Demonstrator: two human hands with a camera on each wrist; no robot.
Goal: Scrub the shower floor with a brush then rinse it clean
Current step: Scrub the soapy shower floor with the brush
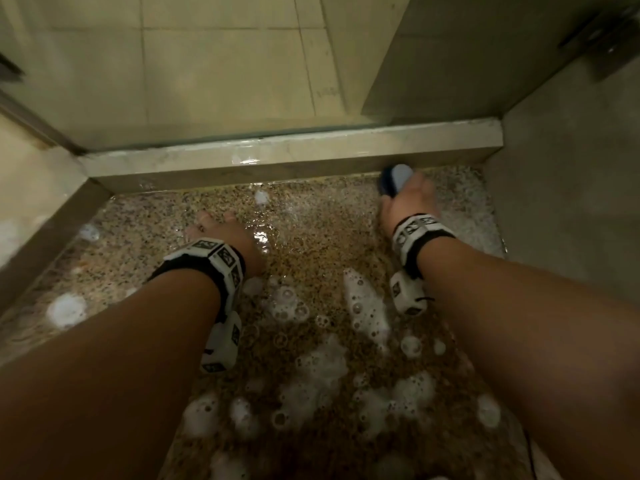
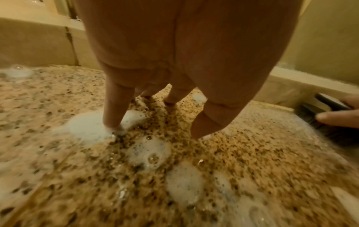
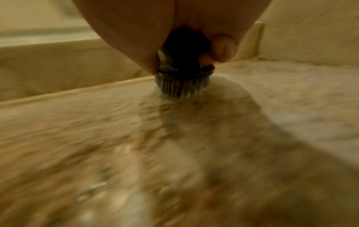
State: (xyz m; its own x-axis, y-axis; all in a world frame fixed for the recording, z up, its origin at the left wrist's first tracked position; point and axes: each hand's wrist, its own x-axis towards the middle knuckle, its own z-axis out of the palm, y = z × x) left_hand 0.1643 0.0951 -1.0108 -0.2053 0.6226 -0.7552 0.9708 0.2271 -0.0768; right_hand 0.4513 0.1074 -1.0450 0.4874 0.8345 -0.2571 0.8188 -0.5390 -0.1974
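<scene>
Foam [image 1: 322, 372] nearest; right hand [image 1: 408, 202] grips brush [image 1: 394, 178]; left hand [image 1: 225, 233] flat on floor [image 1: 311, 216].

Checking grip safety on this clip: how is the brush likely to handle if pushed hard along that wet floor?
The brush probably glides easily, since the floor is wet and dotted with foam. Its bristles look short and dense, so likely stiff. The right hand wraps its body, but wetness may make that grip slippery.
</scene>
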